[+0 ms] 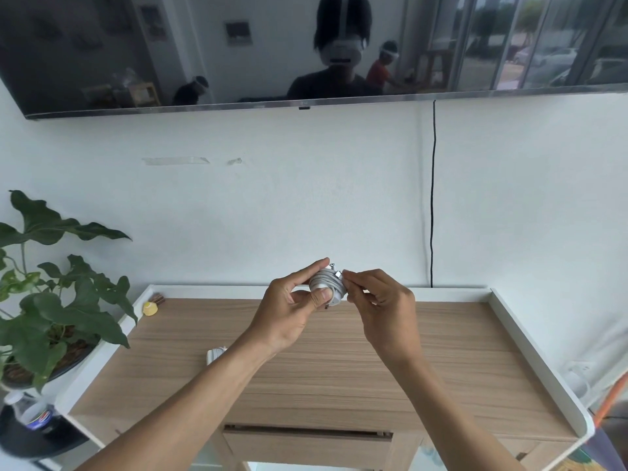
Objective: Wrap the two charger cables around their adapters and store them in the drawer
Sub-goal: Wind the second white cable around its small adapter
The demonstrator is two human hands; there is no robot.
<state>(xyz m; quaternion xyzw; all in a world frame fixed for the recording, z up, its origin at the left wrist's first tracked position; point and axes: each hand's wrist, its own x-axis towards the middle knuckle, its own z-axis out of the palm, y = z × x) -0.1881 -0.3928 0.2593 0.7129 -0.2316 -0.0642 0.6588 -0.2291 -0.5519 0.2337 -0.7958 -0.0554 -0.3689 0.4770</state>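
Note:
I hold a white charger adapter up above the back of the wooden desk, with its grey-white cable wound around it in several turns. My left hand grips the adapter by its body, thumb on the front. My right hand pinches the cable's plug end at the top right of the coil. A second white charger lies on the desk top, mostly hidden behind my left forearm. The drawer under the desk front stands slightly open, a dark gap along its top.
The desk has a raised white rim on the back and sides. A small yellow object sits at its back left corner. A potted plant stands to the left, a bottle below it. A black cord hangs down the wall.

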